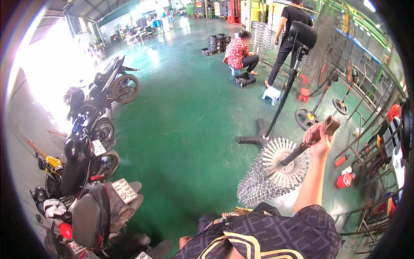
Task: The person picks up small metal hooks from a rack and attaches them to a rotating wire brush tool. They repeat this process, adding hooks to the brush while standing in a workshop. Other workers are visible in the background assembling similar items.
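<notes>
My right hand (320, 141) is closed around the brown top end (331, 126) of a dark pole (297, 152). The pole slants down into a round pale disc (282, 166) with slots all round its edge. Beneath the disc, many small shiny metal pieces (254, 185) hang in dense rows, like a rack. My right forearm (311, 183) comes up from the patterned dark shirt (276, 231). Small patches of skin show by the shirt's left side, but I cannot make out a left hand there.
Parked motorbikes (88, 207) line the left side. A pedestal fan (302, 34) stands ahead on a cross-shaped base (254, 139). Beyond are a seated person (238, 54), a standing person (293, 39), a black crate (244, 80) and a white stool (271, 94). Metal frames (366, 146) run along the right.
</notes>
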A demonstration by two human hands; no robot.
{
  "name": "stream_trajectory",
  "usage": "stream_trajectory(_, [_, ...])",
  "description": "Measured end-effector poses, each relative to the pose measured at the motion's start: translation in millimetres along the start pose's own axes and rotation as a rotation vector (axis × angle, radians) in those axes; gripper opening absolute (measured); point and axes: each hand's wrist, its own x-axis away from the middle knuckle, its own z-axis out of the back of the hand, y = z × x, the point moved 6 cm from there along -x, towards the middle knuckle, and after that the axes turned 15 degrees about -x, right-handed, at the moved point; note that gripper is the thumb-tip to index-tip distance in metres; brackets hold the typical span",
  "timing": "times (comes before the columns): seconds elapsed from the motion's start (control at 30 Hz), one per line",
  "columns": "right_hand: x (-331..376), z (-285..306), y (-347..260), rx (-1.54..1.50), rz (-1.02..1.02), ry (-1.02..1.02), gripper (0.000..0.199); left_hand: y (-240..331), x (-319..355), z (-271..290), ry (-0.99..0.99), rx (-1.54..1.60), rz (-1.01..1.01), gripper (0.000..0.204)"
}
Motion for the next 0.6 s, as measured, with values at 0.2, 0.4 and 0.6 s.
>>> stream_trajectory(0.2, [-88.2,-8.2,110.9,0.084,0.051,0.09,0.03,28.4,-111.7,37.8,-0.132,0.056,0.232,0.02])
stream_trajectory(0.4, [-178.9,6.2,210.5,0.164,0.098,0.118,0.03,98.4,-286.6,141.3,-0.099,0.015,0.119,0.021])
stream_trajectory(0.6, [-282.0,22.8,289.5,0.24,0.152,0.165,0.03,303.7,-470.9,318.9,0.001,-0.044,0.018,0.017])
